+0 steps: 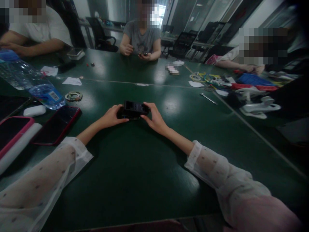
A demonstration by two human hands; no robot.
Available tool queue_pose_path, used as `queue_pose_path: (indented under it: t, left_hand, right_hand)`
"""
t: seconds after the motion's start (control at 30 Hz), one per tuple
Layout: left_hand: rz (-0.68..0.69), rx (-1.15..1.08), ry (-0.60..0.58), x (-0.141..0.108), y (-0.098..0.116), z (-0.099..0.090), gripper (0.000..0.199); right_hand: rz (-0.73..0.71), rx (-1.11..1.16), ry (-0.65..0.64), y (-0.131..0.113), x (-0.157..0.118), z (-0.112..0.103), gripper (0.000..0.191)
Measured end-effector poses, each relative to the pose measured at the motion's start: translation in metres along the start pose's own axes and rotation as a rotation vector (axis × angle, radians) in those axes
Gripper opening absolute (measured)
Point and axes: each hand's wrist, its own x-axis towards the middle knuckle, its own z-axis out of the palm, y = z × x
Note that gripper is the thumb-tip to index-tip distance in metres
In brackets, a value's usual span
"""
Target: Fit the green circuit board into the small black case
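A small black box-shaped device is held between my two hands, over the middle of the dark green table. My left hand grips its left end, with the thumb along the lower front edge. At the right end, my right hand holds it between thumb and fingers. The device's upper face has a dark recess on the left and small marks in the middle. Part of each end is hidden by my fingers.
Phones, a white case, a large water bottle and a bracelet lie to the left. Rightward are a wrench, cables and a white object. Three people sit around the table.
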Motion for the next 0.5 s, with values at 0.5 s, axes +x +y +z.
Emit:
queue_pose_path:
  t: [0.5]
  left_hand:
    - [0.050,0.053,-0.028,-0.0007,0.0096,-0.0059,0.083]
  right_hand:
    - [0.020,-0.016,-0.173,0.0018,0.0017,0.0021,0.055]
